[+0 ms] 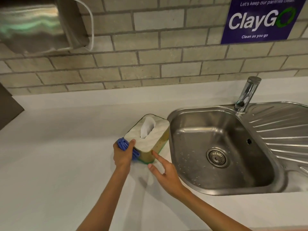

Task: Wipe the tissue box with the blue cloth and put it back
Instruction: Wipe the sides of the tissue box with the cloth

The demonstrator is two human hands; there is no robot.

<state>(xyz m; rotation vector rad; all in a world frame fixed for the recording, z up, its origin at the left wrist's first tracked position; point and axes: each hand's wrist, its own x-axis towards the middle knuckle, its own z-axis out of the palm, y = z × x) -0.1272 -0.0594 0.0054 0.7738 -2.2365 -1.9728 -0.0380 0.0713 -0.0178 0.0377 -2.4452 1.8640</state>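
Observation:
The tissue box (156, 129) stands on the white counter (66, 147) just left of the sink, pale on top with olive sides, a green base edge and a white tissue sticking out of its slot. My left hand (123, 154) is closed around the bunched blue cloth (124, 145) and presses it against the box's near-left side. My right hand (164, 174) is at the box's near corner with fingers spread; its index fingertip touches the olive side and holds nothing.
A steel sink (221, 147) with a drainboard and a tap (246, 95) lies right of the box. A metal dispenser (38, 25) hangs on the tiled wall at upper left. A blue sign (260, 19) is on the wall at upper right.

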